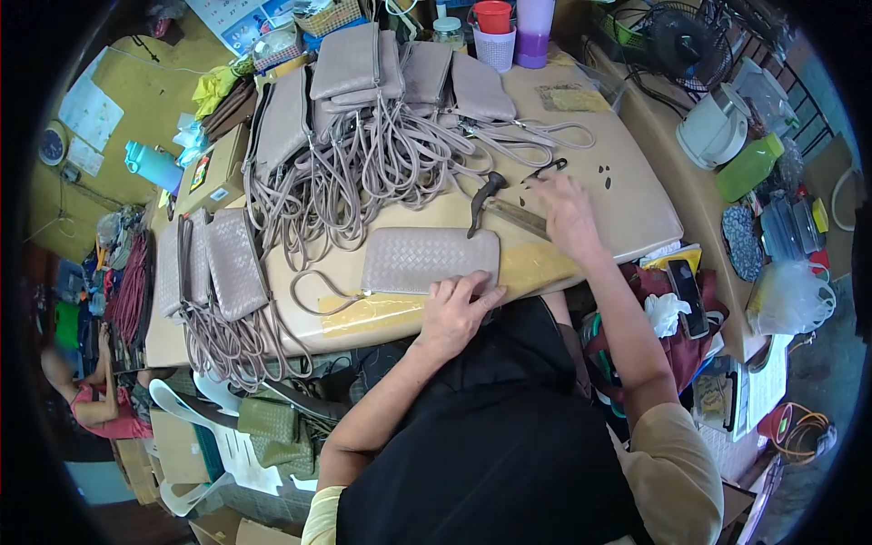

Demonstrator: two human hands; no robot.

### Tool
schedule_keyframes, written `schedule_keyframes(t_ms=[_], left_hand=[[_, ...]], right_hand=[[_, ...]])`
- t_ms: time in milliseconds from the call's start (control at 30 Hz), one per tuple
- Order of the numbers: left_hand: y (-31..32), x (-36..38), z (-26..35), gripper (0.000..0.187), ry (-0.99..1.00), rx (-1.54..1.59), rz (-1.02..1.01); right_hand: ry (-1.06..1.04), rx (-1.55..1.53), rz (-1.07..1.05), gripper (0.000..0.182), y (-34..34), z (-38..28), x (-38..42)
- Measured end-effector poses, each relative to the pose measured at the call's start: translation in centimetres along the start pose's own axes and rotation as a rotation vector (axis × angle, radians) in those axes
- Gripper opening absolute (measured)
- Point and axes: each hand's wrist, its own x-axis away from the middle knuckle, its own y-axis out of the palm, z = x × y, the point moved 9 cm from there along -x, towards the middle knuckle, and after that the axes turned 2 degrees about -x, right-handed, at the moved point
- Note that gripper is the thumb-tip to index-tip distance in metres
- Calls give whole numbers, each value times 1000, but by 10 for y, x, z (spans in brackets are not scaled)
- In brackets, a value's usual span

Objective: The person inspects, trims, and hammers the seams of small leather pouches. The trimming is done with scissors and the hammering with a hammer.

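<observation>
A grey-beige woven-pattern pouch (431, 254) lies flat near the table's front edge, its wrist strap (309, 292) looped out to the left. My left hand (457, 313) has its fingers closed over the pouch's lower right edge. Above and right of it, my right hand (570, 218) is over the table with fingers bent together, fingertips beside a small black tool (549, 168); what they pinch, if anything, is hidden. A hammer (513, 213) with a dark head and wooden handle lies between the pouch and my right hand. Small dark pieces (607, 177) are scattered right of the fingers.
Similar pouches (350, 68) with tangled straps are piled at the back, and more pouches (238, 263) lie at the left. A purple cup (534, 32), a fan (686, 45) and a kettle (713, 127) stand behind and right. Another person (109, 404) sits far left.
</observation>
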Motion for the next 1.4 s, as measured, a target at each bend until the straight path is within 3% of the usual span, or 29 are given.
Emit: schedule_keyframes(t_ms=[133,200,267,333,400,433,500,567,667,700,733,900,1000,1067,1167,1200,1267,1400], left_hand=[[7,4,1,34,30,55,-3],[0,4,-5,32,24,95,6],[-27,1,-14,29,6,144,209],[-42,-4,-26,25,-38,187,273],[-62,-8,-36,21,-84,226,347],[-77,-11,-40,18,-112,232,397],[-106,-18,-42,14,-157,173,467],[-123,-21,-47,15,-199,203,510],[-130,-20,-53,12,-284,289,519],[-122,-15,-65,10,-423,569,550],[-111,-10,-76,14,-562,852,574],[-101,-5,-83,17,-678,1236,540],[-110,-11,-82,13,-653,1406,554],[-120,-20,-76,23,-586,1398,588],[-130,-23,-75,38,-571,909,480],[-128,-24,-78,38,-570,907,482],[-150,-31,-67,20,-345,619,618],[-157,-30,-70,9,-323,427,688]], right_hand=[[-20,69,-52,28,8,36,-27],[59,128,-263,22,19,44,-37],[31,162,-229,18,29,51,-39],[1,196,-194,14,38,67,-36],[-1,164,4,13,27,82,-39],[-14,157,11,13,16,63,-46],[592,-518,42,13,-3,68,-34],[421,-954,56,26,-2,-5,-28],[168,-914,-184,55,-21,-124,-18],[140,-946,-215,64,-22,-144,-16],[64,-954,-170,54,-31,-160,-19],[-128,-700,47,27,-38,-175,-37],[-113,-634,-48,26,-50,-182,-50],[-139,-713,-33,26,-55,-184,-59],[-158,-674,-113,23,-47,-183,-64],[-161,-674,-113,23,-49,-184,-65],[-166,-622,-178,21,-47,-189,-67],[-129,-615,-182,25,-42,-196,-69]])
